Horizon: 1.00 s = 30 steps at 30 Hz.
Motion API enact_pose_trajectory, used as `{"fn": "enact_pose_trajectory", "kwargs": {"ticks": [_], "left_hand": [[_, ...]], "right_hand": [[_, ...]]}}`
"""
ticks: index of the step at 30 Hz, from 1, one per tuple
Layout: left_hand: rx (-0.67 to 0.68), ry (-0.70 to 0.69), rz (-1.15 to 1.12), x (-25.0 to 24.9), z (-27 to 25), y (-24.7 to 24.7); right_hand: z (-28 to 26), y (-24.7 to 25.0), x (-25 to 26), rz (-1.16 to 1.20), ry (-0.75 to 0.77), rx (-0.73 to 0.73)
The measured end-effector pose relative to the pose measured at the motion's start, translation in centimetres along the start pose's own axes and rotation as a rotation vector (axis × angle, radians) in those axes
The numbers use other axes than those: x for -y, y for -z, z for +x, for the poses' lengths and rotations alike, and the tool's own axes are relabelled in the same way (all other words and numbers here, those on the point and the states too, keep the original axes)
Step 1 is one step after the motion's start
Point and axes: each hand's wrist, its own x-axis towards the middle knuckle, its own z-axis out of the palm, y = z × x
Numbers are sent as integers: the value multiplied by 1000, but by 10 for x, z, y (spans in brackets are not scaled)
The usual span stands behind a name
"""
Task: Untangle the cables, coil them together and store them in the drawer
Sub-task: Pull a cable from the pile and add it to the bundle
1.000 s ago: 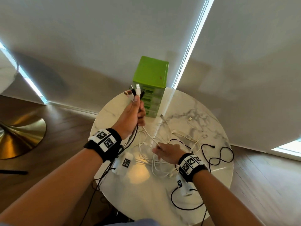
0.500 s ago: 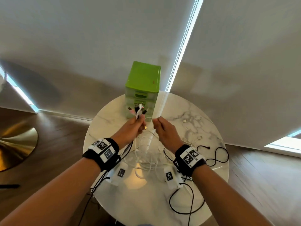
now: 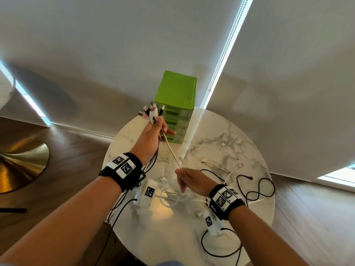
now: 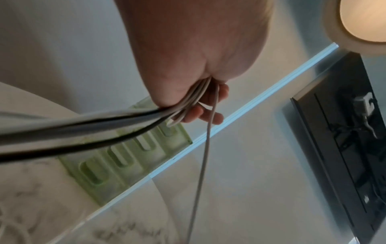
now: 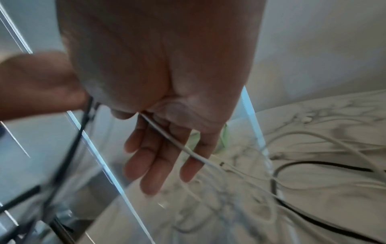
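Cables [image 3: 178, 189] — white ones and a black one — lie in a loose tangle on the round marble table [image 3: 221, 250], in front of the green drawer unit [image 3: 175, 96], which stands at the table's far edge. From the head view, your left hand [image 3: 151, 137] is raised beside the drawer unit, fingers curled round a bunch of plug ends [image 3: 151, 112] that fan out above your fist. Your right hand [image 3: 190, 181] sits lower, nearer you than the drawer unit, pinching one white cable [image 3: 172, 154] that runs taut up to the left hand. You look to be mid-untangling: gathering ends and drawing one lead free of the heap. The drawers appear closed.

In the left wrist view, your left hand [image 4: 194, 66] clamps several white and dark cords together [image 4: 183, 102], with the single white strand [image 4: 206, 140] dropping away below, the drawer fronts [image 4: 125, 158] behind it.

In the right wrist view, your right hand [image 5: 167, 99] has fingers [image 5: 154, 165] mostly extended; the white cable [image 5: 173, 140] crosses them, held up near the thumb — the exact pinch is hidden. Next, I'd judge, you slide along that strand and ease it clear without tightening the loops left on the table [image 5: 313, 206].
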Motion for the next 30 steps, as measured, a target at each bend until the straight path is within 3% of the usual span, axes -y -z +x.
{"fn": "enact_pose_trajectory", "kwargs": {"ticks": [4,8,11,13,17,19,25,27,30], "left_hand": [[-41,-59,-89,-14,16,23],[-164,-125,-202,-29,28,47],[-221,-151,-118,-35,29,51],[-177,-117,64,-26,22,48],[74,52,471,1,-6,30],[137,122,508,9,-18,14],[153,217,344,16,-22,-9],[119,202,349,12,-21,-9],[-37,100,458,1,-17,-3]], "right_hand": [[-9,-2,-37,-32,-34,-44],[-9,17,-65,-127,-126,-74],[-6,35,-68,-186,-219,-148],[0,46,-51,-160,-235,-270],[17,51,-1,-86,-125,-423],[21,47,22,-45,-32,-442],[18,37,58,-59,189,-261],[17,35,55,-11,162,-185],[12,33,35,6,17,23]]}}
